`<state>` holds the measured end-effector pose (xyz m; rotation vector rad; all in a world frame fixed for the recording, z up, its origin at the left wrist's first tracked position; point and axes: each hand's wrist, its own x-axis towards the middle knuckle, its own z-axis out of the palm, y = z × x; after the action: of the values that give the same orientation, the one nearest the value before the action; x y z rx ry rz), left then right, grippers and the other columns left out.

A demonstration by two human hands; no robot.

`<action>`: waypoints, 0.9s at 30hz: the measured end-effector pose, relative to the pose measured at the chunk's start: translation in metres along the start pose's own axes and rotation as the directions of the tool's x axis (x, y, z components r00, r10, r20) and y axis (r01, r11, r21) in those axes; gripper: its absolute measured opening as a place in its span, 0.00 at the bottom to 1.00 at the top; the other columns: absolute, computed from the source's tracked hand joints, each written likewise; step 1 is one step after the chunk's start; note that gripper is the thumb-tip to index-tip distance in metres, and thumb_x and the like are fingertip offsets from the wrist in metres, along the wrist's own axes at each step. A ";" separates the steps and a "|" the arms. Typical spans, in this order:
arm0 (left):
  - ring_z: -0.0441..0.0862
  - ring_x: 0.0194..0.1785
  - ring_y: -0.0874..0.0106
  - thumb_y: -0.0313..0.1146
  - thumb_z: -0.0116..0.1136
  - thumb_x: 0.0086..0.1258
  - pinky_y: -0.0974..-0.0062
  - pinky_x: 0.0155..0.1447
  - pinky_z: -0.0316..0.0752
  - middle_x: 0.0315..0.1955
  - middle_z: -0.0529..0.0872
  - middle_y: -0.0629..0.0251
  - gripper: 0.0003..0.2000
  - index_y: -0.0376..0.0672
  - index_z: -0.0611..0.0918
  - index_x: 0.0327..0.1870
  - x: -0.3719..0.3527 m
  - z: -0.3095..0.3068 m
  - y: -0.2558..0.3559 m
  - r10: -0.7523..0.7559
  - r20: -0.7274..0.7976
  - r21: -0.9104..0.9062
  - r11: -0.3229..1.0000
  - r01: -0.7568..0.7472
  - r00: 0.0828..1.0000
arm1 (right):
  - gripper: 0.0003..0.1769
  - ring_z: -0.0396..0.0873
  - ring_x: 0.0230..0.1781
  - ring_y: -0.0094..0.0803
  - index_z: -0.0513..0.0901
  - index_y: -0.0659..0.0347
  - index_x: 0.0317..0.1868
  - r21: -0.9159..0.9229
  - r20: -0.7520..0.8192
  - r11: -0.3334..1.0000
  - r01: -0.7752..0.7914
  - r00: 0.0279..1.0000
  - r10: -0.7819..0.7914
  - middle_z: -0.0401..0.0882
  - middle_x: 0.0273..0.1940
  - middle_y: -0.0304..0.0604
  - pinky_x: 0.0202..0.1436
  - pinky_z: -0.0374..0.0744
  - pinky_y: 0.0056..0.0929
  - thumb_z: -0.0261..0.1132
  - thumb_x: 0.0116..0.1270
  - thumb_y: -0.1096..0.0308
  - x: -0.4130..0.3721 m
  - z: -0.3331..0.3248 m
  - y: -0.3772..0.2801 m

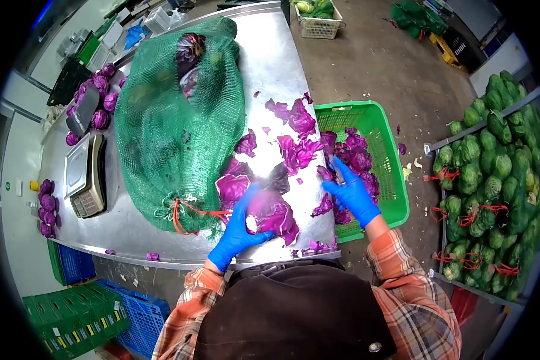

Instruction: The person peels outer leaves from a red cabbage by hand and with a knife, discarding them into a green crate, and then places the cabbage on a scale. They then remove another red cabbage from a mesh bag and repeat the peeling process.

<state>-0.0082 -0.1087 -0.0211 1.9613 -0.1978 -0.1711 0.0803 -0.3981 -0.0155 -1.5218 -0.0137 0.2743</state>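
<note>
A green net sack of red cabbages lies across the steel table. A weighing scale sits at the table's left edge, with loose red cabbages beyond it. Netted green cabbages are stacked well right of the table. Blue crates stand below its near edge.

Steel table with green net sack, scale, purple cabbage heads (far end), loose purple leaves.

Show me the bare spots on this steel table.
Free: the table's far end, right of the net sack; the near strip between the scale and the sack's tie. Crowded: leaves and red cabbage under left hand, beside the crate.
</note>
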 end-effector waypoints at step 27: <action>0.64 0.70 0.65 0.34 0.79 0.47 0.66 0.73 0.60 0.68 0.66 0.58 0.50 0.44 0.59 0.73 -0.013 -0.012 -0.013 -0.251 -0.013 -0.366 0.902 0.229 0.968 | 0.12 0.78 0.40 0.31 0.80 0.60 0.44 -0.295 0.600 0.868 0.400 0.785 -0.158 0.76 0.39 0.42 0.47 0.76 0.30 0.67 0.65 0.63 0.005 0.086 -0.007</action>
<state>-0.0174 -0.0904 -0.0279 1.6125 0.1135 -0.2883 0.0706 -0.3133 -0.0050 -1.7766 -0.8198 0.4879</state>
